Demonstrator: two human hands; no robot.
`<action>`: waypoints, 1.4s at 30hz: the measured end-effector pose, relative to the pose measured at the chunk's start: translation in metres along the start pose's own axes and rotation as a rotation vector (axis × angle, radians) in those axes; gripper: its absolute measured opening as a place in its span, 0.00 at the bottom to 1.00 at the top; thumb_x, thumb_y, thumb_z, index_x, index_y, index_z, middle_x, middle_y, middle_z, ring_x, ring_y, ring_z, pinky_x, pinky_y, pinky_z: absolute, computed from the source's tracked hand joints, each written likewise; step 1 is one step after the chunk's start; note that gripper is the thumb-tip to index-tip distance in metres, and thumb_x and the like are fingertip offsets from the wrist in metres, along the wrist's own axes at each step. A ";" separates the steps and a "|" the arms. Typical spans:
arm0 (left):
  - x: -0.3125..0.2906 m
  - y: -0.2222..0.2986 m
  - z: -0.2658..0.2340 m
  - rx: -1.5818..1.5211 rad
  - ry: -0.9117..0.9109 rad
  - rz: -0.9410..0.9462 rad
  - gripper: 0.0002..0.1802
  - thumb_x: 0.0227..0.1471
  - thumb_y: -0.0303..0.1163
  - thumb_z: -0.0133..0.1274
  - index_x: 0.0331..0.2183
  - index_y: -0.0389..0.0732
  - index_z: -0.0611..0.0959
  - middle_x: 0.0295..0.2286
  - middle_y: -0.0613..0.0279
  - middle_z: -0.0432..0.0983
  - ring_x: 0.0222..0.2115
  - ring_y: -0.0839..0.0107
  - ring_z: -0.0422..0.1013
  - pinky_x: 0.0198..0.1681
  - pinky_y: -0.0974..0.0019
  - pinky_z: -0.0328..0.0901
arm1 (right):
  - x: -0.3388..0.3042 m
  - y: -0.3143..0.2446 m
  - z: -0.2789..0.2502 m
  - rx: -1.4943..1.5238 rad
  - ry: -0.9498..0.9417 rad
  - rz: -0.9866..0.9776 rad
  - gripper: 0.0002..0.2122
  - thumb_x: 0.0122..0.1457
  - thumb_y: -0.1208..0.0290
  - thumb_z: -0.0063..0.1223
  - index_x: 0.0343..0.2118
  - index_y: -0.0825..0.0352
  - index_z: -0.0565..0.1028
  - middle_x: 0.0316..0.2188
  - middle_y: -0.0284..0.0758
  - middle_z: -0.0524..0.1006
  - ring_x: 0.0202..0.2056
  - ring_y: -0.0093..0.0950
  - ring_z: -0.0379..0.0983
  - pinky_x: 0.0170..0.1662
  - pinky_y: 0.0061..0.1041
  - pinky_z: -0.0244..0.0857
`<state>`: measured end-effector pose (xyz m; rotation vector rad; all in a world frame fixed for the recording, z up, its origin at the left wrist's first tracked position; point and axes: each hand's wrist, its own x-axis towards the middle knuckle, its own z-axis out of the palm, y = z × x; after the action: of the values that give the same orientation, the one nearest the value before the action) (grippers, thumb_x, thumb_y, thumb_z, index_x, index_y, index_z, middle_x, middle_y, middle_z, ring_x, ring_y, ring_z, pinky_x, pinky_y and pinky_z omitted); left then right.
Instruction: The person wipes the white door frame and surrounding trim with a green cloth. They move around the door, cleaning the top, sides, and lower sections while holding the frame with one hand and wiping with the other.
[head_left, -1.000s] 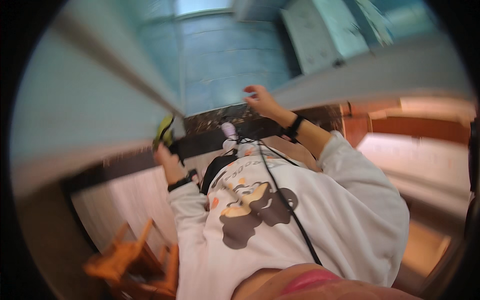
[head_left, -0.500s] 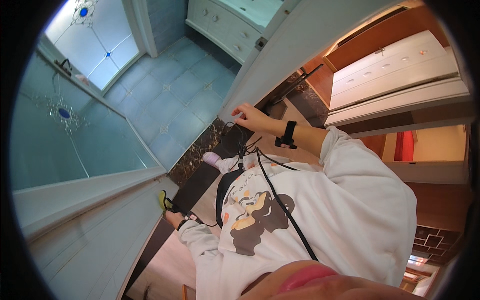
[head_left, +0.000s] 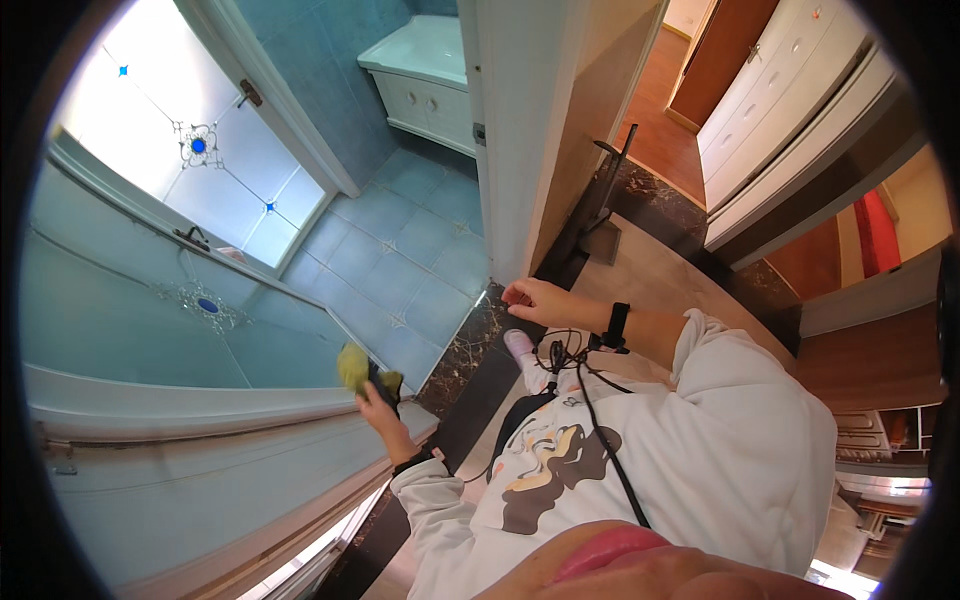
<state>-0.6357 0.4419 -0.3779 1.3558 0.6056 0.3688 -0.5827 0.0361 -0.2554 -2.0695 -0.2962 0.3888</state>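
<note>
Hands: two, one left hand [head_left: 376,405], one right hand [head_left: 535,301]. Black wristbands [head_left: 618,322]: two. Yellow-green bundle [head_left: 352,368], left: one. Visible pale shoe [head_left: 519,344]: one. Glass-panelled doors: two, one far door [head_left: 225,120], one near-left door [head_left: 130,325]. Far washbasin [head_left: 425,48]: one. Visible cabinet knobs [head_left: 411,98] below: two.

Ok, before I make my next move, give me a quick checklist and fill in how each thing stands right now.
1. Left hand has hold of the yellow-green item: ok.
2. Right hand free: ok, nothing visible in it, fingers loosely curled.
3. Black cables tucked away: not ok, they hang in loose loops near the right wrist.
4. Both feet in view: not ok, one pale pink shoe shows by the dark stone threshold; the other is hidden.
5. Blue floor tiles dry: cannot tell from this view.
</note>
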 end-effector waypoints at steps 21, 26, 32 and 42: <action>-0.128 0.204 0.439 0.421 -0.593 1.047 0.34 0.57 0.21 0.52 0.64 0.38 0.64 0.60 0.47 0.65 0.60 0.48 0.63 0.62 0.53 0.59 | 0.029 -0.088 -0.296 -0.315 0.873 -0.942 0.32 0.50 0.75 0.65 0.61 0.59 0.69 0.63 0.43 0.65 0.58 0.48 0.66 0.62 0.43 0.61; -0.117 0.193 0.512 0.388 -0.456 1.200 0.45 0.53 0.22 0.52 0.67 0.29 0.50 0.65 0.36 0.50 0.66 0.38 0.49 0.68 0.49 0.49 | 0.103 -0.112 -0.312 -0.753 1.105 -0.946 0.31 0.56 0.59 0.62 0.64 0.53 0.67 0.66 0.45 0.60 0.58 0.52 0.64 0.62 0.53 0.58; -0.124 0.176 0.523 0.426 -0.455 1.180 0.46 0.52 0.23 0.51 0.67 0.28 0.48 0.67 0.35 0.43 0.68 0.37 0.42 0.70 0.46 0.43 | 0.115 -0.159 -0.347 -0.854 1.237 -0.956 0.32 0.55 0.61 0.63 0.64 0.51 0.67 0.67 0.44 0.60 0.59 0.50 0.64 0.64 0.53 0.57; -0.112 0.173 0.539 0.392 -0.253 1.224 0.42 0.56 0.27 0.51 0.66 0.27 0.52 0.66 0.36 0.46 0.67 0.41 0.46 0.69 0.45 0.44 | 0.121 -0.355 -0.461 -0.774 1.483 -1.336 0.32 0.58 0.64 0.60 0.66 0.57 0.64 0.69 0.49 0.55 0.62 0.55 0.58 0.67 0.52 0.51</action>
<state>-0.3850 -0.0176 -0.1351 2.0107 -0.4720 1.0652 -0.3103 -0.1065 0.2529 -1.7265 -0.8139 -2.1713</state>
